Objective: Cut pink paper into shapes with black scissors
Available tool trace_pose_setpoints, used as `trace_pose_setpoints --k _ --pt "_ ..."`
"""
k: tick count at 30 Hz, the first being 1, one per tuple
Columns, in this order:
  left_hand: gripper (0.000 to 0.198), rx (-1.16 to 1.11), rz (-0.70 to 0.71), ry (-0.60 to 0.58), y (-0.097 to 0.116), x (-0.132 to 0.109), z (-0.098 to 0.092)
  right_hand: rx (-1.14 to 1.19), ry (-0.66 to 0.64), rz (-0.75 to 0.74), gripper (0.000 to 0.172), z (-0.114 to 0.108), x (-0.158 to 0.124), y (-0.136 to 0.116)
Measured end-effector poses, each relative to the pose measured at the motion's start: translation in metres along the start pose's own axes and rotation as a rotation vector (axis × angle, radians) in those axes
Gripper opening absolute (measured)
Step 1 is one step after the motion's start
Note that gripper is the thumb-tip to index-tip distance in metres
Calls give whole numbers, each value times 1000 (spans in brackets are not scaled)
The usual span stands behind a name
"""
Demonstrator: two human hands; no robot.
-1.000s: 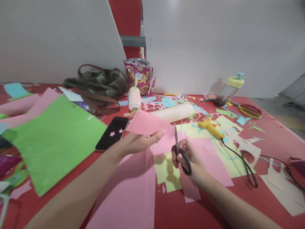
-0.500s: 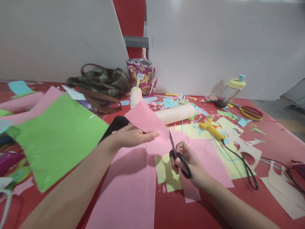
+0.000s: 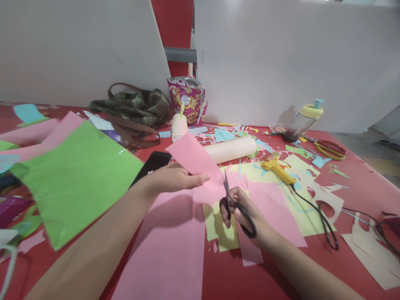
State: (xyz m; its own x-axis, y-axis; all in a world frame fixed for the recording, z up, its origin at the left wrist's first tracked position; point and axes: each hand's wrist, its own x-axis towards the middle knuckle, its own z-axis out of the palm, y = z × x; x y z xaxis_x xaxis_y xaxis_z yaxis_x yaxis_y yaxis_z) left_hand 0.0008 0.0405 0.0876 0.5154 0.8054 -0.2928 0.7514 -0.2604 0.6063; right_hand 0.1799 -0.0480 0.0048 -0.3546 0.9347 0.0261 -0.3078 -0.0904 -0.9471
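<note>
Between the thumb and fingers of my left hand (image 3: 178, 178) is a piece of pink paper (image 3: 198, 156), tilted up above the table. My right hand (image 3: 250, 212) grips black-handled scissors (image 3: 229, 200) with its fingers through the loops. Their blades are slightly apart and point up at the right edge of the pink piece. Below both hands lies a larger pink sheet (image 3: 168, 246), with a pale yellow-green piece (image 3: 226, 233) to its right. A cream roll (image 3: 233, 149) lies just behind the held paper.
A yellow glue gun (image 3: 279, 171) with a black cord rests on yellow paper at right. Red-and-yellow scissors (image 3: 331, 148) and a clear bottle (image 3: 301, 123) stand farther back. Left are a green sheet (image 3: 81, 179) and a black phone (image 3: 153, 166). A plaid bag (image 3: 134, 104) and snack pouch (image 3: 187, 100) sit behind.
The scissors' handles have spread and the blades have parted a little. My left hand keeps hold of the pink paper in nearly the same place.
</note>
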Motion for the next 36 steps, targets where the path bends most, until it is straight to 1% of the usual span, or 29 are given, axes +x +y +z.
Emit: trace_pose_setpoints --k 7,13,18,26,32,36 --pt "35 5 -13 -78 2 1 0 -2 -27 -23 32 -1 1 1" --pt "35 -19 20 -55 3 1 3 -10 -41 -30 32 -2 1 0" --pt "34 -7 -16 -98 4 1 1 -13 -34 -25 31 -1 1 -1" --pt "35 47 -42 -45 3 0 1 -9 -4 -6 32 -1 2 1" --pt "36 119 -98 -71 5 -3 -6 5 1 32 35 -1 1 2" --pt "32 96 -57 -111 2 -2 -8 -4 -13 41 37 0 1 1"
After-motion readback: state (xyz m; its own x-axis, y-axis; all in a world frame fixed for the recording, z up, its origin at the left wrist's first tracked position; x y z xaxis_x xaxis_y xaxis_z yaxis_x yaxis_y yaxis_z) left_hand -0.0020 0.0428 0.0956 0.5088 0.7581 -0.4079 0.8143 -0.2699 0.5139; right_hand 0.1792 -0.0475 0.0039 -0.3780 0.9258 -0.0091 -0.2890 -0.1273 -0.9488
